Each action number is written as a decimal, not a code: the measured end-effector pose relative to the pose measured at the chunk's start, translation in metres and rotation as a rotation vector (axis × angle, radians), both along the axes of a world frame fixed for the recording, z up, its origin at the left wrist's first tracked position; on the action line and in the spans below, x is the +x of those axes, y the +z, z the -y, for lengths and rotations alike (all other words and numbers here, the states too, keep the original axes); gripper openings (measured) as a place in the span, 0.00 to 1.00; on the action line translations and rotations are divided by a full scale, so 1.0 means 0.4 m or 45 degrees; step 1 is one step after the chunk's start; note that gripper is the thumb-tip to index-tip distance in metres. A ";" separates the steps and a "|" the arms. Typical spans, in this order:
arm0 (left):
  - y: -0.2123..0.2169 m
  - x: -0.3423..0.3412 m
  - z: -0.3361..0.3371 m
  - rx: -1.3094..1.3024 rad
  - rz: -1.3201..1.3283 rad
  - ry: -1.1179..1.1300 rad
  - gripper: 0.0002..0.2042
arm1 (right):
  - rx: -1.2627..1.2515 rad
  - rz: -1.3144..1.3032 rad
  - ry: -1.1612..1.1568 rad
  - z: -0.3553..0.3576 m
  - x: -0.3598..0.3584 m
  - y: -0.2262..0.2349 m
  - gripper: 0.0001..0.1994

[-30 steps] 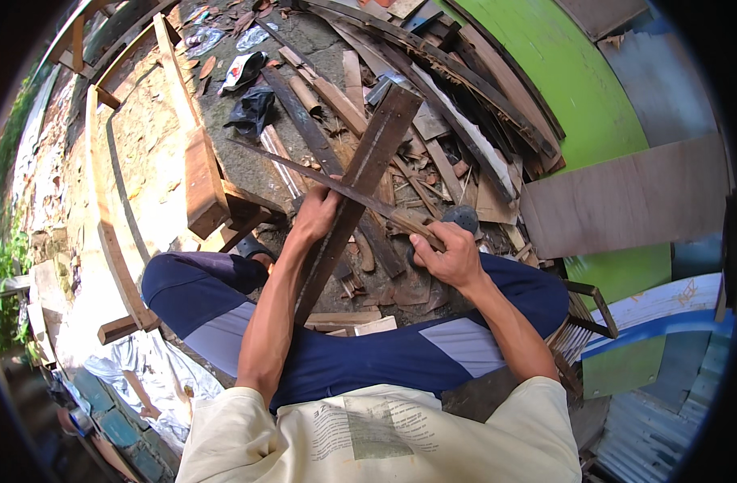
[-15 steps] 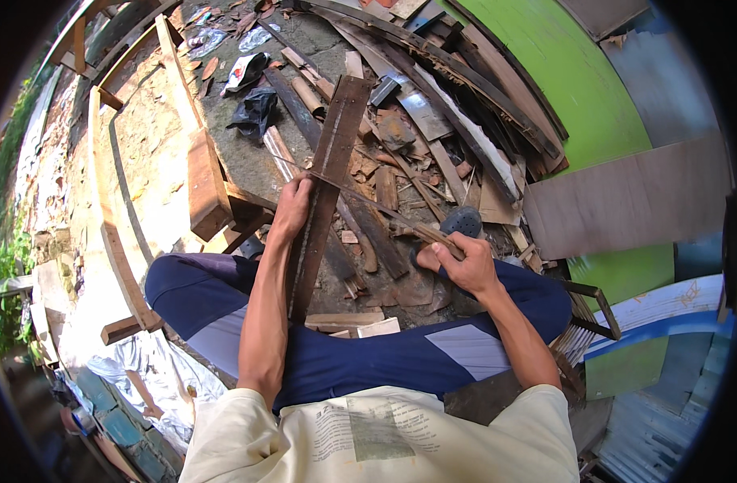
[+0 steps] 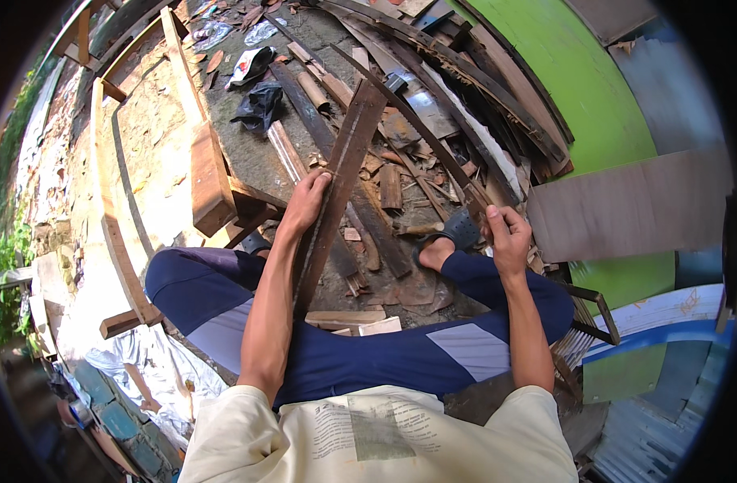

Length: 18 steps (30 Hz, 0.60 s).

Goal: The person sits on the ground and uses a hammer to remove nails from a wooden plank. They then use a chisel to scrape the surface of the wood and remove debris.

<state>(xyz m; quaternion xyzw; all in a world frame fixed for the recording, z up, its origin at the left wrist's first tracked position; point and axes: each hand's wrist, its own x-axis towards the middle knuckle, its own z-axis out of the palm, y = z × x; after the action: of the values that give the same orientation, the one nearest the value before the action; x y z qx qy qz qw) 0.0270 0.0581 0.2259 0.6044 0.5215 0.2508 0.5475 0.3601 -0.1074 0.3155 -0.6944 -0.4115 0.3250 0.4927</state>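
My left hand [image 3: 310, 198] grips the edge of a long dark brown board [image 3: 349, 165], which slopes up and away from my lap. A pale line runs along the board's left edge. In my right hand [image 3: 509, 240], fingers closed round its wooden handle, is a handsaw [image 3: 433, 143]. Its long, narrow, dark blade points up and to the left, past the board's far right corner. Whether blade and board touch there, I cannot tell.
Wood scraps [image 3: 390, 187] and planks litter the ground ahead. A wooden frame [image 3: 211, 189] stands at the left. A black plastic bag [image 3: 259, 106] lies beyond the board. Long weathered boards [image 3: 497, 105] are piled at the right, beside a green panel [image 3: 594, 88].
My right hand has moved right and slightly up, turning the saw. Its blade has come away from the board's edge beside my left hand and swung toward the far end. The board has shifted slightly right.
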 end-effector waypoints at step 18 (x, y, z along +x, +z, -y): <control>-0.379 0.003 0.267 -0.191 -0.561 -0.524 0.28 | 0.006 -0.509 -0.306 -0.023 0.066 0.035 0.15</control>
<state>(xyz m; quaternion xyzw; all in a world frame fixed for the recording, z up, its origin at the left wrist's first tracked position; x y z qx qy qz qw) 0.0281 -0.0489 0.0744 0.6950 0.5113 -0.0415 0.5038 0.3866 -0.0982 0.3295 -0.6592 -0.2207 0.3940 0.6013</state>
